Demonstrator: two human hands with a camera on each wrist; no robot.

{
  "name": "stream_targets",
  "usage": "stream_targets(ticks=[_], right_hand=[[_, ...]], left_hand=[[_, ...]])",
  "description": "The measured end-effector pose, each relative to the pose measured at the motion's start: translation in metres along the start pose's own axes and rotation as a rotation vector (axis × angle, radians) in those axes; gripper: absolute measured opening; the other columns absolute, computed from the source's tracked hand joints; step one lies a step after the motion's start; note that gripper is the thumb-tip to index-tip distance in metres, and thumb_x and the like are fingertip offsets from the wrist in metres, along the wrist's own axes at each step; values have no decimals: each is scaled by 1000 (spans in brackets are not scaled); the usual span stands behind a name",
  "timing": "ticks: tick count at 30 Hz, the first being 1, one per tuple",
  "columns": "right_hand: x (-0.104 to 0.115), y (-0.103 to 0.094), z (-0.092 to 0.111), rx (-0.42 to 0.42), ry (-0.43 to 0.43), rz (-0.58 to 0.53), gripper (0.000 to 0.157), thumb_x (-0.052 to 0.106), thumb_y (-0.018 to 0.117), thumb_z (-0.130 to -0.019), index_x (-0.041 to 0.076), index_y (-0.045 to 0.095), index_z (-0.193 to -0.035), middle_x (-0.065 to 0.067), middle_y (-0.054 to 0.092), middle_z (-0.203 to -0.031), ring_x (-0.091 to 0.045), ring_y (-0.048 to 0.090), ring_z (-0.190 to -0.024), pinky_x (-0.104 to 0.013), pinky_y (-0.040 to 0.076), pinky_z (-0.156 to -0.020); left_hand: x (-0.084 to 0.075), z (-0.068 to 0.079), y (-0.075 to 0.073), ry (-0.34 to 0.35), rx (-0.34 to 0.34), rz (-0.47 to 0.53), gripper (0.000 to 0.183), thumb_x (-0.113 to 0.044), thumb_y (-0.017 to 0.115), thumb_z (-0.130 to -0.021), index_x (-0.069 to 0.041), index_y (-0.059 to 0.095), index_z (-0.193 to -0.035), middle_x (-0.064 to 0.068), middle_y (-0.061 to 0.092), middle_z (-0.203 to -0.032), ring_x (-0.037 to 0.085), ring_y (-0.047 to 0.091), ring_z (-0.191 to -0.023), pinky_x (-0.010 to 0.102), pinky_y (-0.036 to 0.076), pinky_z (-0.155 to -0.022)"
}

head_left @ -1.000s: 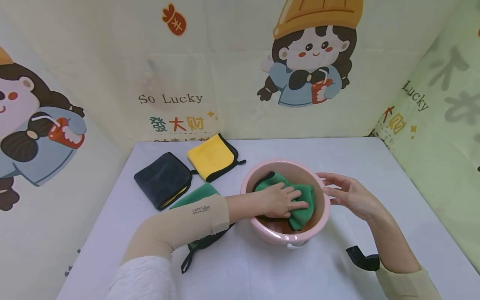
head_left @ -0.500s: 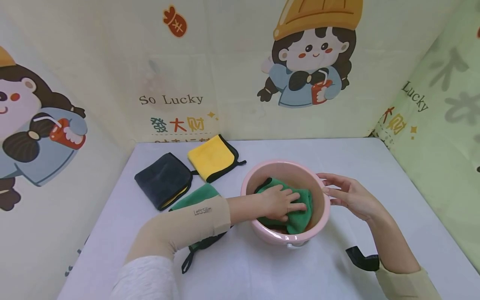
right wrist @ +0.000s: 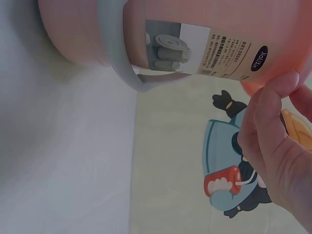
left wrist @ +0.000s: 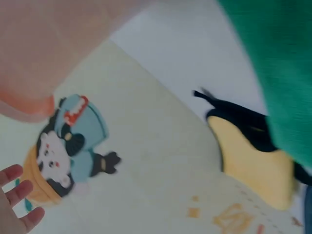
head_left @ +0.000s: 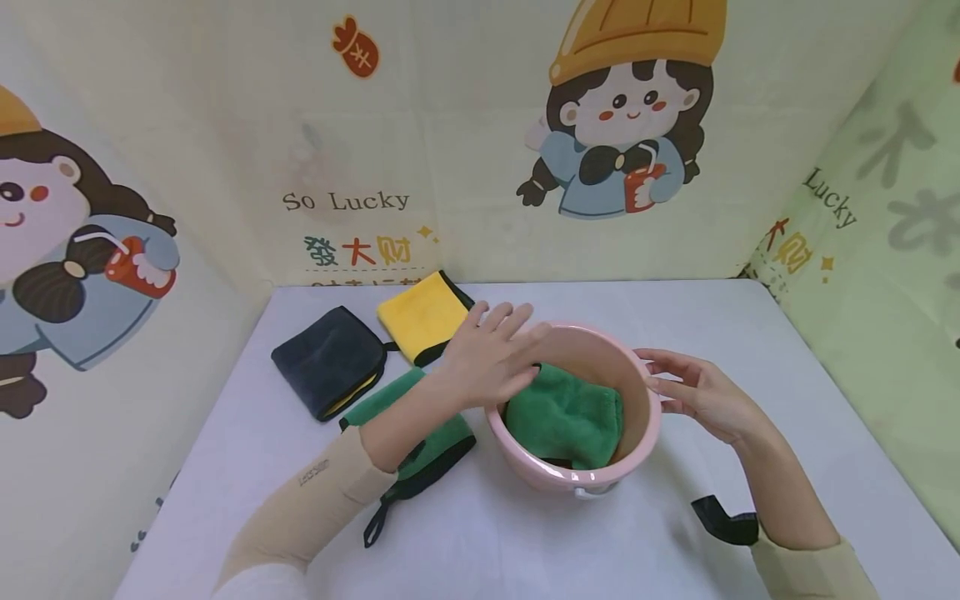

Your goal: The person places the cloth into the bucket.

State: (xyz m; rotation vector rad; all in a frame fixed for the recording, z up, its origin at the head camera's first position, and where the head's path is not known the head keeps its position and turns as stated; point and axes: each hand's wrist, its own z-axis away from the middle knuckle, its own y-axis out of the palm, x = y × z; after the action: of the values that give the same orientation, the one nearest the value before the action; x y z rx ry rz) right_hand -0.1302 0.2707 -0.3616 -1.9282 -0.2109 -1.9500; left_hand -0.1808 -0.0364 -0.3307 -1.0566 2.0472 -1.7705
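Note:
A pink bucket (head_left: 570, 478) stands right of the middle of the table with a green cloth (head_left: 566, 417) bunched inside it. My left hand (head_left: 491, 354) is raised over the bucket's left rim, fingers spread and holding nothing. Thumb and fingers of my right hand (head_left: 701, 396) grip the rim on the right side. In the right wrist view those fingers meet the edge of the bucket (right wrist: 219, 9), which bears a paper label. Another green cloth (head_left: 446, 437), black-edged with a loop, lies left of the bucket, partly covered by the left forearm.
A dark grey cloth (head_left: 330, 362) and a yellow cloth (head_left: 420, 317) lie folded at the back left of the white table (head_left: 697, 317). Printed curtains stand behind and at both sides. The bucket's pale handle (head_left: 596, 492) hangs at its front.
My left hand has let go of the green cloth in the bucket and lifted out, up and to the left. The right hand stays on the rim.

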Motion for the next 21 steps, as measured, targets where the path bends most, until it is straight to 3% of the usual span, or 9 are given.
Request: stream_targets(ticks=[3, 7, 13, 17, 21], right_hand=[[0, 0, 0, -5, 4, 6, 37, 2, 51, -91, 9, 50, -127, 2, 56, -108, -10, 61, -89, -29, 53, -72], [0, -1, 0, -2, 3, 6, 37, 1, 51, -91, 9, 50, -127, 1, 56, -107, -11, 61, -89, -29, 53, -72], [0, 0, 0, -10, 16, 23, 37, 4, 52, -91, 9, 49, -128, 3, 57, -108, -10, 61, -88, -29, 53, -72], [0, -1, -1, -8, 19, 23, 38, 4, 52, -91, 8, 49, -128, 3, 57, -109, -9, 61, -88, -29, 53, -72], [-1, -2, -1, -4, 20, 26, 38, 4, 52, -91, 7, 48, -129, 3, 56, -109, -8, 61, -89, -30, 53, -72]], left_hand=[[14, 28, 8, -119, -86, 25, 50, -47, 42, -87, -24, 41, -131, 6, 36, -135, 24, 33, -120, 47, 27, -98], [25, 66, 25, -223, -114, 69, 55, -48, 46, -83, -20, 45, -131, 10, 36, -135, 28, 32, -122, 51, 26, -99], [28, 114, 52, -322, 1, 101, 67, -54, 50, -81, -18, 38, -136, 12, 31, -141, 31, 30, -128, 54, 23, -102], [25, 138, 69, -328, 97, 111, 75, -60, 51, -79, -17, 35, -139, 11, 30, -145, 32, 28, -131, 54, 21, -103], [19, 153, 83, -308, 149, 135, 81, -65, 50, -77, -16, 36, -139, 13, 31, -144, 33, 29, -131, 55, 20, -104]])
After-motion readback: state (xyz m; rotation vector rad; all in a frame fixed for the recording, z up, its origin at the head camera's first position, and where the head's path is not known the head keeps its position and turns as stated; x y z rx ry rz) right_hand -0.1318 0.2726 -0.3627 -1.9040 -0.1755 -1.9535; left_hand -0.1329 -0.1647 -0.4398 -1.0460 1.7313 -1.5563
